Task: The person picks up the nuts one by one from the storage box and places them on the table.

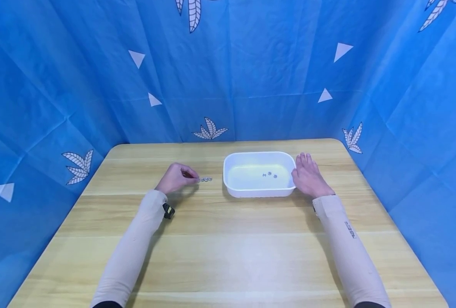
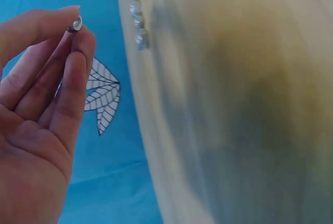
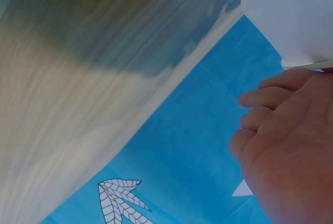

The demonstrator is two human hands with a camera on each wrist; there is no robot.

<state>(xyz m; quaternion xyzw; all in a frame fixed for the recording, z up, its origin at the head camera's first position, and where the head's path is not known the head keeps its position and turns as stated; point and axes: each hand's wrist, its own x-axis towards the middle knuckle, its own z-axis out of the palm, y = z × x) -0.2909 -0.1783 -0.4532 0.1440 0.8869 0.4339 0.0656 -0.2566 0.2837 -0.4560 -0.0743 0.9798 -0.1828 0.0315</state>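
My left hand (image 1: 179, 177) pinches a small shiny metal nut (image 2: 76, 24) between thumb and fingertips, close over the table. Just right of those fingertips, a short row of similar metal nuts (image 1: 206, 179) lies on the wood; the left wrist view shows the row (image 2: 138, 21) too. A white plastic basin (image 1: 260, 193) stands right of the row, with 3 small metal pieces (image 1: 269, 173) on its floor. At the basin's right end my right hand (image 1: 308, 176) holds the rim, thumb side over the edge and fingers along the outside. In the right wrist view the thumb is mostly hidden.
The light wooden table (image 1: 228, 248) carries everything. A blue cloth (image 1: 266, 77) with white leaf and triangle prints hangs behind its back edge and along both sides. The basin's raised wall stands between the nut row and the pieces inside.
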